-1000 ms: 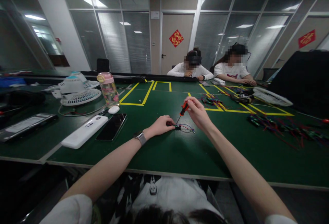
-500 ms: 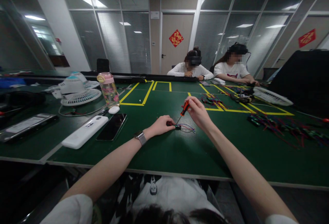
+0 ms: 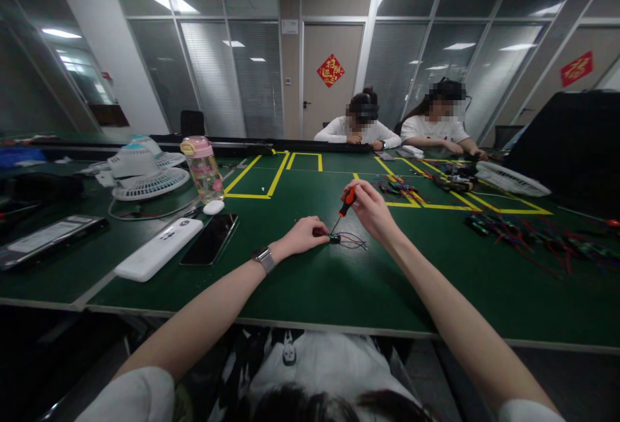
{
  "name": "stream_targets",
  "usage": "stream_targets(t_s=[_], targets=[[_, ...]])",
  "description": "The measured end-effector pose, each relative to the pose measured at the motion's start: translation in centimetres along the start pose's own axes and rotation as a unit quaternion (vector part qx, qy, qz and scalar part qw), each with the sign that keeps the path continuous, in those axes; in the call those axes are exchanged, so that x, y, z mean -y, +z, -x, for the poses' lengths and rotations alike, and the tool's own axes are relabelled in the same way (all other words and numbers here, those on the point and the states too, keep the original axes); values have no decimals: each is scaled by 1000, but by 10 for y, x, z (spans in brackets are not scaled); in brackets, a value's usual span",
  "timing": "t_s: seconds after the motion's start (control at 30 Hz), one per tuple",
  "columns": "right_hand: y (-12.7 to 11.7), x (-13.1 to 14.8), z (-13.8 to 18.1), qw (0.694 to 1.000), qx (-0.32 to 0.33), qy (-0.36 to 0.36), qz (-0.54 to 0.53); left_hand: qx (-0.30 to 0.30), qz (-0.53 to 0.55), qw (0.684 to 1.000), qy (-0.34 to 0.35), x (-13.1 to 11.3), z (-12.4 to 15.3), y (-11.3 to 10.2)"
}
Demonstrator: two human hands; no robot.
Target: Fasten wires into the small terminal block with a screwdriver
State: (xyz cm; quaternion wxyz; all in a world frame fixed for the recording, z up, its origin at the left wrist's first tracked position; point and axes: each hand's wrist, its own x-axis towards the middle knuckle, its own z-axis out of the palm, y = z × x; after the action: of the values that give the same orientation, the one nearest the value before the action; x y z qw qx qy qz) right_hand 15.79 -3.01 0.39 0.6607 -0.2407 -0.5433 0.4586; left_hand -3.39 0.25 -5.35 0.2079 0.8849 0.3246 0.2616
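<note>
My left hand (image 3: 301, 234) rests on the green table (image 3: 339, 280), fingers pinched on a small black connector (image 3: 334, 238) with thin red and blue wires (image 3: 353, 241) trailing to the right. My right hand (image 3: 371, 205) grips a small screwdriver with an orange and black handle (image 3: 347, 201), held tilted. Its thin shaft slants down to the left and its tip meets the connector. A watch sits on my left wrist (image 3: 264, 258).
A black phone (image 3: 210, 239), a white power bank (image 3: 159, 249), a white mouse (image 3: 214, 207), a pink-lidded bottle (image 3: 202, 168) and a small fan (image 3: 145, 173) lie at left. Wire bundles (image 3: 533, 234) spread at right. Two people (image 3: 358, 128) sit at the far side.
Almost nothing differs: both hands stay on the connector and screwdriver, with only a slight shift of the right hand and of the camera view.
</note>
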Motion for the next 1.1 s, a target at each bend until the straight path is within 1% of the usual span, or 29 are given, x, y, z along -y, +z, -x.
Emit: stream_targets(t_s=[0.13,0.23,0.37,0.5,0.6,0.73,0.83,0.97,1.1], targets=[[-2,1,0,1000,15,5,23,5,0,1000,-2,-2,0,-1],[-2,2,0,999,26,22,5,4,-2,1000,-5,-2,1,-1],[-3,1,-1,999,22,28,-6,4,0,1000,-5,-2,1,-1],[-6,-2,-1,1000,4,7,26,8,-4,1000,-8,-2,1,-2],[-7,-1,-1,999,9,-2,41,9,-7,1000,-8,-2,1,-2],[-4,1,1,999,39,27,9,3,-3,1000,2,0,0,-1],[-1,1,1,998,38,40,-13,3,-10,1000,1,0,0,0],[-1,-1,1,1000,19,24,-2,3,-13,1000,-5,-2,-1,0],[-4,-3,0,998,2,-15,55,1,-13,1000,-4,-4,0,-1]])
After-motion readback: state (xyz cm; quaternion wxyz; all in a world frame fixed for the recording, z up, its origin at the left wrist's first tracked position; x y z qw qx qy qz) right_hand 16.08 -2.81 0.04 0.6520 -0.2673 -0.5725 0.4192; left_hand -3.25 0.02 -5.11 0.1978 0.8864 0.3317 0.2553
